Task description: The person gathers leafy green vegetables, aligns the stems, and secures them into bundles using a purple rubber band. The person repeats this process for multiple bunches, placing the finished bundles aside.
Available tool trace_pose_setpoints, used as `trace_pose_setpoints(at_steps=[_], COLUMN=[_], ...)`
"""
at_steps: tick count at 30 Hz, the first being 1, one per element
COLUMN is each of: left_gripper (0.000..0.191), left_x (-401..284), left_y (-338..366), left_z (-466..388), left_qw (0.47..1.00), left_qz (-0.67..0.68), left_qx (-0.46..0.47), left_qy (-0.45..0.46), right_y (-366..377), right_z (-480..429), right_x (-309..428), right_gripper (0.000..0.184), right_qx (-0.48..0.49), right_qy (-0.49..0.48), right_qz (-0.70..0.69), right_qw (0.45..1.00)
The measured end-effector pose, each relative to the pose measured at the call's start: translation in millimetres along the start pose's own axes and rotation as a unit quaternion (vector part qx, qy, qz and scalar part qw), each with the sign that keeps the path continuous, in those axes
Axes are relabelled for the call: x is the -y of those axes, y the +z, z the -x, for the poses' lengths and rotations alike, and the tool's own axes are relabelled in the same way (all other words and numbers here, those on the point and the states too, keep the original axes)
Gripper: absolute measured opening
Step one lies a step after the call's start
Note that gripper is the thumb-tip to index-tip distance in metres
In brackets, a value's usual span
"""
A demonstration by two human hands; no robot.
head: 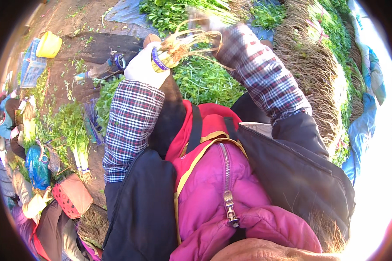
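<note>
My left hand (145, 65), in a white glove, is closed around a bundle of celery-like stalks (165, 60) near its root end. A purple printed band goes round the stalks, and the pale roots point up and to the right. My right hand (209, 24) is blurred by motion just beyond the root tips; what it holds, if anything, cannot be made out. Both forearms wear plaid sleeves. Loose leafy greens (209, 78) lie below the bundle, between my knees.
A long stack of rooted greens (303, 65) runs along the right. At left are a yellow tub (49, 44), a blue plastic crate (33, 68), a tape dispenser (119, 62), banded bundles (81, 156) and a red box-shaped seat (72, 195). Other people sit at the far left.
</note>
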State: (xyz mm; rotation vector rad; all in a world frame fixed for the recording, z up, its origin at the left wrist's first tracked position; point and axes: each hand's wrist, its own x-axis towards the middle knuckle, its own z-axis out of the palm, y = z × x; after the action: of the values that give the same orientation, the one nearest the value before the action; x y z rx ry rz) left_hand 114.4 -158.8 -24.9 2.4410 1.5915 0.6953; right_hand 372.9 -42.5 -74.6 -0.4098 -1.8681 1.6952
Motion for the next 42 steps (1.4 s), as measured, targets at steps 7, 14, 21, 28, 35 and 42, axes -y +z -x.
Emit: trace_pose_setpoints(at_steps=[7, 14, 21, 28, 35, 42], left_gripper=[0.040, 0.033, 0.031, 0.031, 0.053, 0.058], left_x=[-3.9, -18.3, -9.8, 4.5, 17.4, 22.7], left_y=[-9.4, -14.0, -1.1, -1.5, -7.8, -19.4], left_z=[1.5, -1.1, 7.6, 11.5, 13.6, 17.1], left_qw=[0.999, 0.991, 0.997, 0.998, 0.995, 0.995], left_qz=[-0.023, 0.090, 0.004, -0.023, -0.055, -0.040], left_qx=[-0.033, -0.085, -0.068, -0.049, -0.037, -0.082], left_qy=[0.016, -0.045, -0.033, -0.043, -0.069, -0.031], right_y=[135.1, 176.7, 154.5, 53.3, 32.5, 4.6], right_z=[57.1, 13.4, 54.9, 29.9, 100.4, 120.2], right_x=[-35.1, 15.6, 89.8, 148.1, 71.2, -34.5], right_gripper=[0.069, 0.018, 0.019, 0.019, 0.030, 0.029], right_qx=[-0.118, -0.298, -0.291, -0.504, -0.150, -0.010], right_qy=[0.057, 0.203, -0.030, 0.009, 0.439, 0.524], right_qz=[0.009, 0.067, -0.022, 0.131, 0.583, 0.446], right_qw=[0.991, 0.930, 0.956, 0.854, 0.667, 0.725])
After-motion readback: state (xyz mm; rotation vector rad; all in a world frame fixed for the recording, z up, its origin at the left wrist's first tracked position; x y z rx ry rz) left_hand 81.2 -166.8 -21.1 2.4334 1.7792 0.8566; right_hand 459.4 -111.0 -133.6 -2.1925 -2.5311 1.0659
